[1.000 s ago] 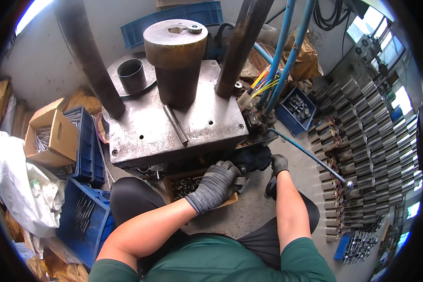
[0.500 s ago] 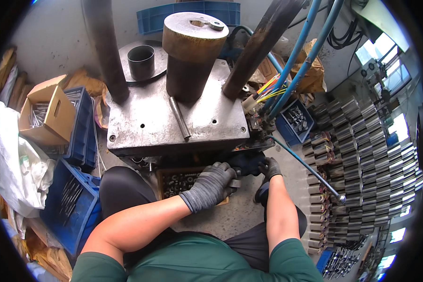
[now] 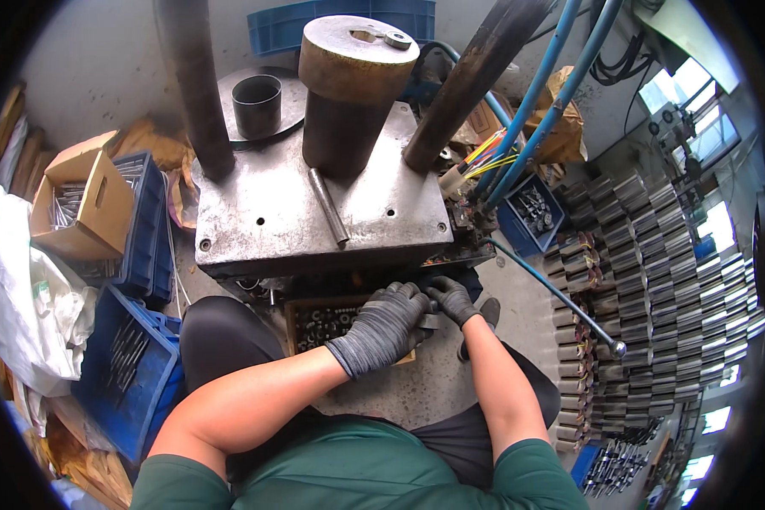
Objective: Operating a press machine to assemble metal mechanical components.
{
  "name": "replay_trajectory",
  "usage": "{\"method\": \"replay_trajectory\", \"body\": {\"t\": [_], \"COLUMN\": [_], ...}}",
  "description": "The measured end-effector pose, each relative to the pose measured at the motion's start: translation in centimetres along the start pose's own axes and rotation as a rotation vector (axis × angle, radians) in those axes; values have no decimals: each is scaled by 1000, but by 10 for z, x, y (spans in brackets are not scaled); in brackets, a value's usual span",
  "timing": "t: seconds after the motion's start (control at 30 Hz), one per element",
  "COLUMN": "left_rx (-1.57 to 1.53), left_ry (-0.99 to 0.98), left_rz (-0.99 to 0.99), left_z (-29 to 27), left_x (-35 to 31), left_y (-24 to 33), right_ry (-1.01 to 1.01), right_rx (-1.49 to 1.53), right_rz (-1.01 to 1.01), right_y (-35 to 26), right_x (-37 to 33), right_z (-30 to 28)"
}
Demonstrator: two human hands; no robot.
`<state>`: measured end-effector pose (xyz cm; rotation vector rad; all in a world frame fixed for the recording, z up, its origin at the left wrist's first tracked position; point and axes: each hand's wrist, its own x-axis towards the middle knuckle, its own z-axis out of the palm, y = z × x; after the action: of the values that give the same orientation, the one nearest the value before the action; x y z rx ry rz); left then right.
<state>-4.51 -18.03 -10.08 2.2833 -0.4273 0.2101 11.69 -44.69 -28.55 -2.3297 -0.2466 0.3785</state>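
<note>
Both my hands wear grey knit gloves and meet low in front of the press table. My left hand [image 3: 379,330] is closed round a small grey metal ring-shaped part [image 3: 430,321], whose edge shows past the fingertips. Right beside those fingers is my right hand [image 3: 452,300], its fingers curled in; whatever it grips there is hidden. Just left of my left hand, under the table edge, lies a shallow box [image 3: 291,327] full of small metal rings and nuts.
The steel press table [image 3: 272,200] carries a thick cylinder [image 3: 344,127], a loose rod [image 3: 329,206] and a black cup [image 3: 257,109]. Blue crates [image 3: 166,374] stand left. A ball-ended lever [image 3: 616,348] juts out on the right, before stacked metal cores [image 3: 646,289].
My right hand has moved left from the dark area under the table to meet my left hand. The left hand still holds the ring-shaped part, nearly in place.
</note>
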Motion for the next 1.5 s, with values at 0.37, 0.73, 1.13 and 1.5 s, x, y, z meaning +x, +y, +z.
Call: {"method": "replay_trajectory", "body": {"t": [0.37, 0.73, 1.13, 1.5], "left_rx": [-73, -160, -457, -298], "left_ry": [34, -15, 80, 127], "left_rz": [-105, -309, -467, -344], "left_z": [-12, 11, 47, 33], "left_x": [0, 20, 28, 26], "left_y": [-3, 7, -17, -13], "right_ry": [85, -152, -8, 149], "right_rx": [547, 1638, 488, 43], "right_rz": [208, 136, -138, -442], "right_y": [-30, -123, -172, -168], "right_x": [-9, -106, -121, -115], "right_z": [-55, -103, -56, -48]}}
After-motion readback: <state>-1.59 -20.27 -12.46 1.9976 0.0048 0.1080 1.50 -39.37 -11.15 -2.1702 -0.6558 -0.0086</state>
